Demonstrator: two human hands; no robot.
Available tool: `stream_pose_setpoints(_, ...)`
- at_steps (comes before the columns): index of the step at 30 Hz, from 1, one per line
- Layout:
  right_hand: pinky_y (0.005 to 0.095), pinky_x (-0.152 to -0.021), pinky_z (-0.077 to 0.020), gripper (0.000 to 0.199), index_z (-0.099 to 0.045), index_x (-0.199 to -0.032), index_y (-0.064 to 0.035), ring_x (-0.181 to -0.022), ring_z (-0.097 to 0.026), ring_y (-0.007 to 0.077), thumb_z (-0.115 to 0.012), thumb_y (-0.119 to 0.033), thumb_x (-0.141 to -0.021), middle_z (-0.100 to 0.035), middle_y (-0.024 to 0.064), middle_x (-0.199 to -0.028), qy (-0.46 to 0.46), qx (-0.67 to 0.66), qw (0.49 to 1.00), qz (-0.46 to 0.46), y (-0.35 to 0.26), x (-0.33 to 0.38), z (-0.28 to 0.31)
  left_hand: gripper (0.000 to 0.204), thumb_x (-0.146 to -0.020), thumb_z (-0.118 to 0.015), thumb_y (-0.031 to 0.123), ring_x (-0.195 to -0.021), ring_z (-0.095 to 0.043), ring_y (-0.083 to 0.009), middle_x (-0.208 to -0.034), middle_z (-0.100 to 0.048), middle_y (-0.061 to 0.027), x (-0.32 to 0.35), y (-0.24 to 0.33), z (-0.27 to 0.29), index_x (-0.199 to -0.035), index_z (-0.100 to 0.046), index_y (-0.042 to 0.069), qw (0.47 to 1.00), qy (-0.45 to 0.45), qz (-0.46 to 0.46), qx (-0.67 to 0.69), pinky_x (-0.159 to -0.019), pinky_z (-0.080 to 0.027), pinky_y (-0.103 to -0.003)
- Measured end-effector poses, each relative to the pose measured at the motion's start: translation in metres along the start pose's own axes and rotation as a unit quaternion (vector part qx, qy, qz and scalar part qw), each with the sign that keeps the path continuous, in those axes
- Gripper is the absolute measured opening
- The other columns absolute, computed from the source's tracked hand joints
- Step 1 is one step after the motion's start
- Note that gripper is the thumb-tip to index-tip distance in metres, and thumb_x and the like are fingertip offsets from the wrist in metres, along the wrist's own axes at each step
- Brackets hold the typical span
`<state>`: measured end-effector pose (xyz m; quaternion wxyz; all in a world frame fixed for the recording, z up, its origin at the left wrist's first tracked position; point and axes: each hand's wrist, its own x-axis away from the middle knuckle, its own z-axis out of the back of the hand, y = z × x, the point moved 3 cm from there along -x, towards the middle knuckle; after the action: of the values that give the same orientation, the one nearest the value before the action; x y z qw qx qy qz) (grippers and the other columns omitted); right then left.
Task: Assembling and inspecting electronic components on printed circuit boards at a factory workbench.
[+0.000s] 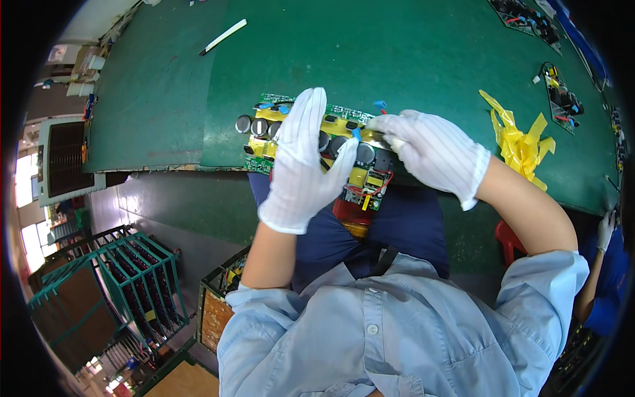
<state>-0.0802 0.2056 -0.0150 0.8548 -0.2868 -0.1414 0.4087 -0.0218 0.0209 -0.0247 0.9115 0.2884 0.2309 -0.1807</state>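
Note:
A green circuit board [358, 177] lies at the table's near edge, its front right part jutting over my lap. It carries black round capacitors, yellow-wrapped parts, blue pieces and red wires. My left hand [303, 155], in a white glove, lies across the board's middle with fingers stretched and thumb apart, hiding part of it. At the board's right end my gloved right hand [430, 149] has its fingers curled and pressed together over the far right corner. Whatever is between those fingertips is hidden.
A marker [223, 37] lies far left on the green table [370, 53]. Crumpled yellow sheeting [521, 142] sits right of my hand, beside another circuit board [559, 98]. Green racks [142, 288] stand on the floor at left. A co-worker's gloved hand [606, 231] shows far right.

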Motion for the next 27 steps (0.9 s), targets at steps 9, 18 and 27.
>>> stream_pose_setpoints(9, 0.0332, -0.082, -0.0482, 0.028, -0.055, -0.116, 0.0025, -0.086, -0.061, 0.0322, -0.039, -0.009, -0.096, -0.063, 0.0220, -0.096, -0.079, -0.247, 0.965, -0.037, -0.003, 0.005, -0.008, 0.075, -0.061, -0.082, 0.038, -0.117, -0.052, -0.0341, -0.121, -0.056, -0.0160, -0.008, -0.013, 0.020, -0.121, -0.055, 0.002, 0.983, -0.114, -0.012, -0.147, -0.094, -0.040, -0.044)
stream_pose_setpoints(18, 0.0341, -0.081, -0.0448, 0.032, -0.054, -0.119, 0.0010, -0.084, -0.055, 0.0272, -0.037, -0.016, -0.097, -0.058, 0.0191, -0.095, -0.090, -0.227, 0.969, -0.041, -0.003, -0.018, -0.007, 0.104, -0.052, -0.080, 0.057, -0.130, -0.035, -0.0380, -0.131, -0.046, -0.0182, -0.003, -0.034, 0.012, -0.134, -0.045, 0.005, 0.982, -0.082, 0.040, -0.164, -0.109, -0.020, -0.054)
stream_pose_setpoints(27, 0.0260, -0.084, -0.0426, 0.030, -0.053, -0.121, 0.0015, -0.089, -0.051, 0.0131, -0.040, -0.013, -0.098, -0.058, 0.0102, -0.095, -0.157, -0.258, 0.939, -0.163, -0.017, -0.006, 0.008, 0.101, -0.058, -0.074, 0.065, -0.129, -0.036, -0.0388, -0.129, -0.047, -0.0183, 0.004, -0.038, 0.012, -0.134, -0.045, 0.005, 0.987, -0.038, 0.042, -0.148, -0.110, -0.018, -0.055)
